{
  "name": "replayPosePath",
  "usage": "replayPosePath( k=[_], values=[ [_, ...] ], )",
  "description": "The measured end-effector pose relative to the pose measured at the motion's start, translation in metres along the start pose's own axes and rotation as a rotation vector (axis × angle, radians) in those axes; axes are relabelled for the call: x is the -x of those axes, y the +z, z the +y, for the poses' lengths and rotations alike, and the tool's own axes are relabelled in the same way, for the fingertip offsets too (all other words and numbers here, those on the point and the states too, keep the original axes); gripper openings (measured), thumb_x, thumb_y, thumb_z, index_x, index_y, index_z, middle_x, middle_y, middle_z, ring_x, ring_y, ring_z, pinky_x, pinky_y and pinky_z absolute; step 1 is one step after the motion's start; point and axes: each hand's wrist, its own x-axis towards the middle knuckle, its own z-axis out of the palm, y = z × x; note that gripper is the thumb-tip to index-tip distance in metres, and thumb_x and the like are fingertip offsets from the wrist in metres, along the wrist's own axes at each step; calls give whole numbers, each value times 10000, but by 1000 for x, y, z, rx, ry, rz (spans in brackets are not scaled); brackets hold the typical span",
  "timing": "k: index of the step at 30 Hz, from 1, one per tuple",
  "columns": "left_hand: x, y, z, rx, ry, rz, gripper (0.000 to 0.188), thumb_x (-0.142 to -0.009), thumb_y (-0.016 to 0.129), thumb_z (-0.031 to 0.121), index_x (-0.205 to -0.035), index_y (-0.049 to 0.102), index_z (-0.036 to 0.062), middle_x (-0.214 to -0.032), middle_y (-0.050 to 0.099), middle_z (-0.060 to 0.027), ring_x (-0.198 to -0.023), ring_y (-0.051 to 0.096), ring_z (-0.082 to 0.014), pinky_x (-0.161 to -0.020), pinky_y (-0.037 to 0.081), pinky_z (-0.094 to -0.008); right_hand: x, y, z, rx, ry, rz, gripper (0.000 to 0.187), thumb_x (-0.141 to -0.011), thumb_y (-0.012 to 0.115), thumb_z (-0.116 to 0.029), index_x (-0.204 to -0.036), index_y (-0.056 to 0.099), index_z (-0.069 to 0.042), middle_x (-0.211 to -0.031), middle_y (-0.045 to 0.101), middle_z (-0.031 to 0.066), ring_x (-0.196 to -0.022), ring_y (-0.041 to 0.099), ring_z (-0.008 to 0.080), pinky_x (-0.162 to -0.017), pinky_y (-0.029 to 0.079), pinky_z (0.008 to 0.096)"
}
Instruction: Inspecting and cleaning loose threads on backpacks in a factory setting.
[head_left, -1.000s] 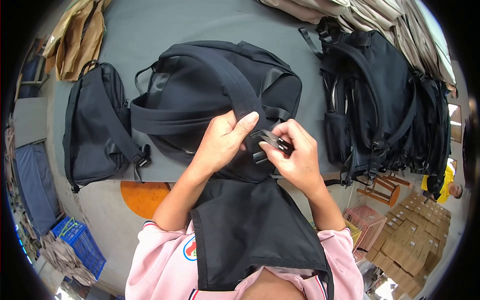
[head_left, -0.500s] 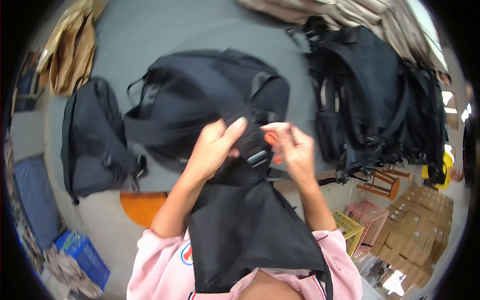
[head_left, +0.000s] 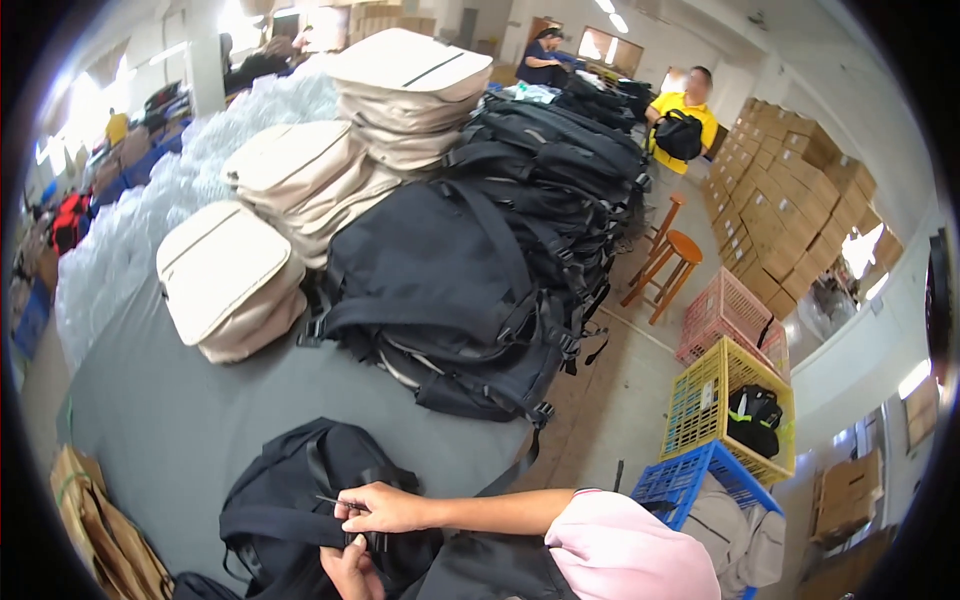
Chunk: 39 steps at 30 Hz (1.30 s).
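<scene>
A black backpack (head_left: 285, 470) lies on the grey table at the lower middle, with dark straps across it. My right hand (head_left: 390, 507) is closed over the bag, holding what look like thread snips (head_left: 335, 501); their thin dark points stick out to the left, and the handle is hidden in the fingers. Just below it, my left hand (head_left: 352, 572) is closed on a black strap at the backpack's near side, its thumb upward. The fingers of that hand are partly hidden, and the picture edge cuts off its wrist.
Black backpacks (head_left: 430, 270) are heaped ahead, beside stacked cream bags (head_left: 225, 280). A brown paper sack (head_left: 95, 520) stands at left. To the right are a wooden stool (head_left: 670, 265), a yellow crate (head_left: 700, 390), a blue crate (head_left: 690, 480) and cartons (head_left: 775, 190). A person in yellow (head_left: 690, 110) holds a black bag.
My view has swung up and right, bringing the bag heap and room into sight. Both hands stay at the backpack, now lower in the picture. The orange part seen in my right hand is hidden.
</scene>
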Motion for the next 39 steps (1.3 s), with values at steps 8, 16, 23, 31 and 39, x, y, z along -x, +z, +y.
replayPosePath(
  k=[8,16,23,31,39],
  values=[
    [-20,-27,-58,413,-224,14,277,-917,550,210,-1145,538,54,-1093,597,-42,-953,589,-135,-798,490,-265,9,3,-8,497,-83,132,196,-740,614,-165,-846,528,-23,-747,633,152,-733,606,369,-638,463,457],
    [-25,3,-28,57,-24,1,294,-923,527,284,-957,562,-6,-1093,581,-117,-985,581,-223,-863,462,-372,30,11,0,210,-332,454,278,-874,539,-113,-1142,545,-38,-911,632,137,-818,620,283,-695,485,371],
    [-3,8,8,-400,64,-160,338,-936,543,204,-1191,537,-19,-1030,620,-97,-875,581,-155,-718,480,-268,29,8,-7,-186,-63,176,232,-930,488,-140,-1103,553,1,-733,636,54,-471,519,104,-492,433,239],
    [-1,11,27,-1297,487,-136,221,-881,557,171,-980,574,-27,-922,539,-197,-838,532,-385,-741,434,-410,-9,-6,-10,-172,-13,176,270,-910,563,-271,-862,486,-18,-705,545,25,-420,425,81,-403,354,254],
    [2,9,26,-1370,479,-114,306,-889,570,229,-1042,544,-36,-985,556,-241,-906,544,-413,-770,444,-422,-20,2,9,-262,127,113,323,-856,633,-326,-851,480,-41,-673,495,15,-422,382,70,-377,303,234]
  ],
)
